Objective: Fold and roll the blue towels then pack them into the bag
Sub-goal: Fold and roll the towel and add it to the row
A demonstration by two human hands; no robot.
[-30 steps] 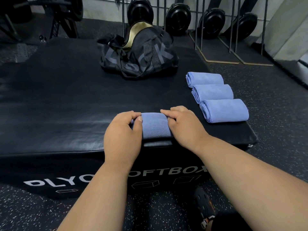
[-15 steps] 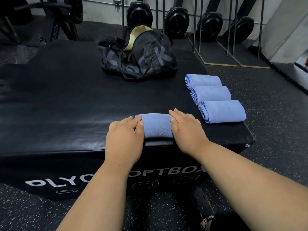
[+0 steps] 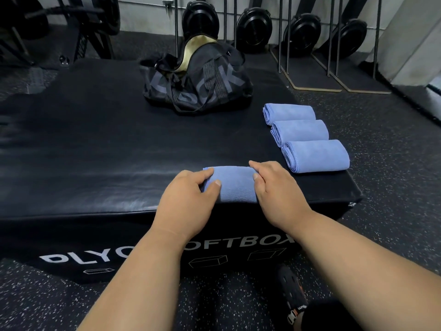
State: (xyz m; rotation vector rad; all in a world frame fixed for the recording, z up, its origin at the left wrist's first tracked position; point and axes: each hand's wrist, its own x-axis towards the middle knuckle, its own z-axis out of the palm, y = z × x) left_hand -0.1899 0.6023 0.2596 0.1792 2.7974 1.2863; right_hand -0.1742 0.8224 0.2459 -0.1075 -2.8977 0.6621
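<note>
Head view. A gym floor of speckled rubber, with weight plates (image 3: 254, 26) racked along the far wall, surrounds a black padded box (image 3: 95, 144) whose top serves as the surface. A black bag (image 3: 198, 80) with a gold-lined opening stands at the far side of the surface, unzipped at the top. Three rolled towels (image 3: 300, 133) lie in a touching row near the right edge, well apart from the bag. A fourth towel (image 3: 232, 182) sits at the near edge between both hands, mostly rolled. The left hand (image 3: 186, 199) grips its left end, thumb laid across the top and fingers (image 3: 205, 174) curled over the far side. The right hand (image 3: 276, 187) holds the right end likewise, fingers curved over the roll and thumb tucked against its end. The cloth appears soft, light and limp; a roll of this kind would likely loosen if released at one end, so a hold at both ends, or a single grasp around the middle, seems best for carrying. Packing has not yet begun.
</note>
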